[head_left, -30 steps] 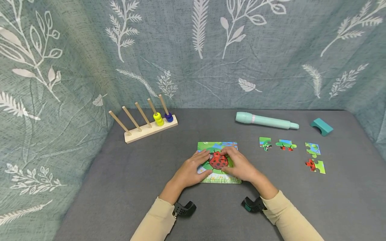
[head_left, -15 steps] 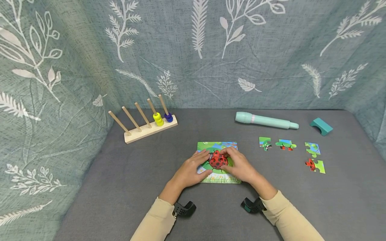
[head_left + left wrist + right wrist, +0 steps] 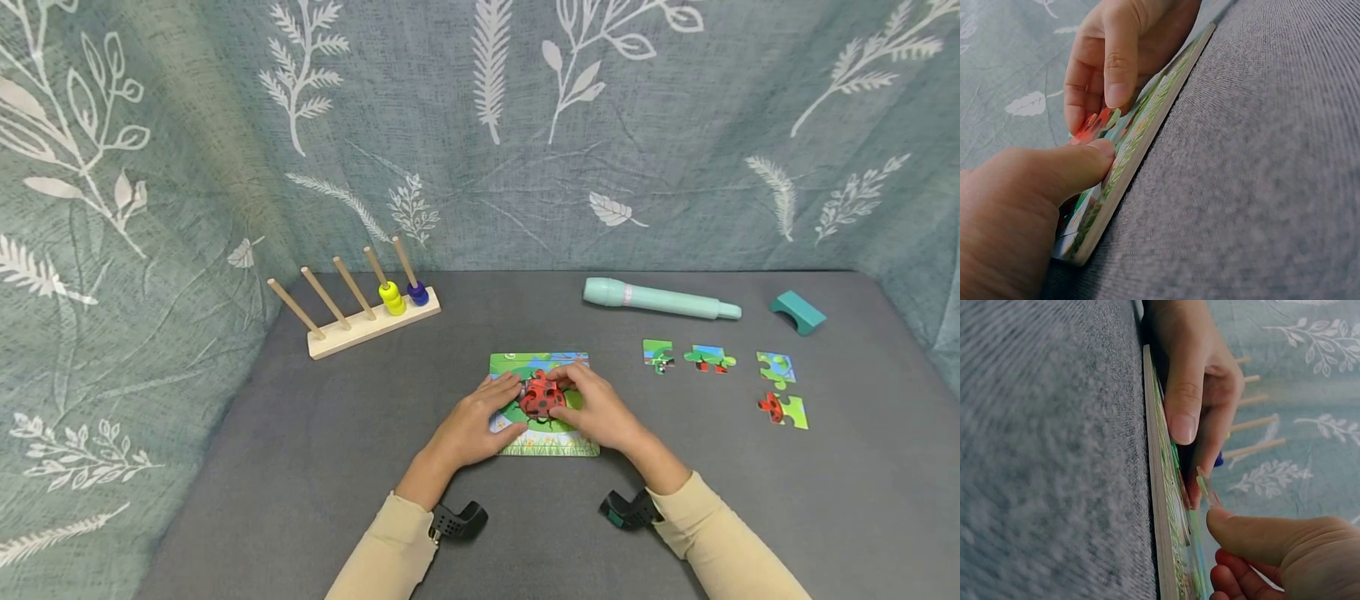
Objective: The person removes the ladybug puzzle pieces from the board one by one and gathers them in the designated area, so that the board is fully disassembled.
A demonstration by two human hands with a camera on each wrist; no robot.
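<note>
A ladybug jigsaw board (image 3: 547, 447) with a green and blue picture lies flat on the grey table before me. My left hand (image 3: 476, 422) rests on its left part, with fingers stretched over the picture and the thumb on the lower border. Between thumb and fingers my right hand (image 3: 597, 412) pinches a red and green puzzle piece (image 3: 1204, 482). The right wrist view has that piece tilted and raised off the board. In the left wrist view its red face (image 3: 1092, 127) is partly hidden by the right hand's fingers.
Several loose puzzle pieces (image 3: 795, 412) lie to the right. Behind them are a pale green tube-shaped object (image 3: 667, 301) and a teal arch block (image 3: 799, 312). A wooden peg stand (image 3: 375, 323) with yellow and blue rings stands back left. A patterned curtain (image 3: 450, 167) hangs behind.
The piece in my right hand has turned and tilted up a little over the ladybug picture. My left hand stays in place on the board. The head view has shifted slightly.
</note>
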